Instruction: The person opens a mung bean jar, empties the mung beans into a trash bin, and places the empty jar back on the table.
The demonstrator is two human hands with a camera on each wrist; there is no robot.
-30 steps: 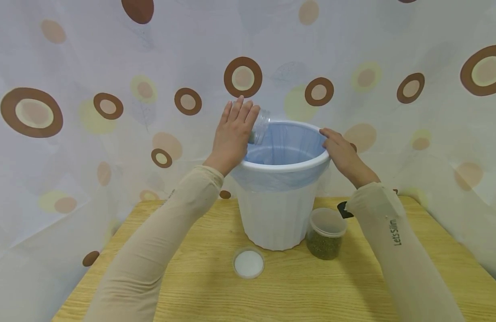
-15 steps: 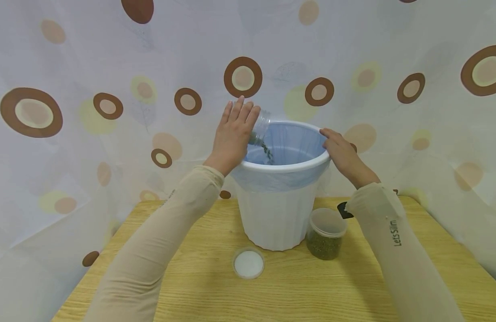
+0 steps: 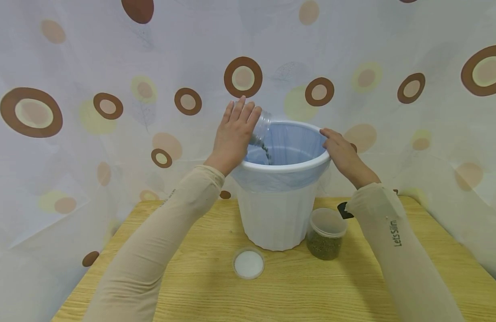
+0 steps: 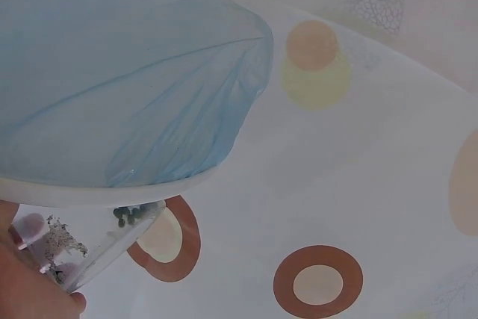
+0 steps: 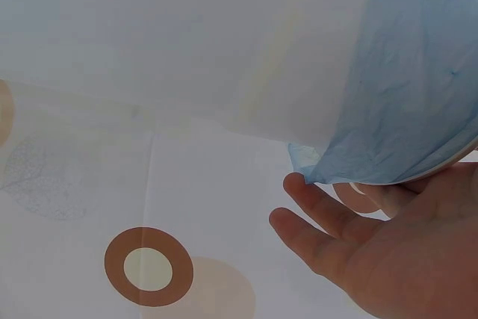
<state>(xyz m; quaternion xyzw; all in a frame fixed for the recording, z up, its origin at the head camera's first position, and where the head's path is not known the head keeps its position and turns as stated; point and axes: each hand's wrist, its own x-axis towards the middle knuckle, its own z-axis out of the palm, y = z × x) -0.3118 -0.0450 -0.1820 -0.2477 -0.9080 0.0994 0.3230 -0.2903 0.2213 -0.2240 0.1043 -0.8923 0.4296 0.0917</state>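
My left hand grips a clear plastic jar, tipped with its mouth over the inside of a white trash bin. Small dark green pieces stream from the mouth into the bin. In the left wrist view, several green bits sit near the jar's mouth, below the bin's rim. A thin blue bag lines the bin and folds over its rim. My right hand holds the rim on the right side, two outstretched fingers showing by the bag's edge in the right wrist view.
On the wooden table, a clear tub with dark green flakes stands right of the bin, below my right forearm. A round white lid lies in front of the bin. Behind hangs a patterned sheet.
Green pieces have begun falling from the jar into the bin, and the stream continues now. The left hand and jar have shifted very slightly right. The right hand stays at the rim.
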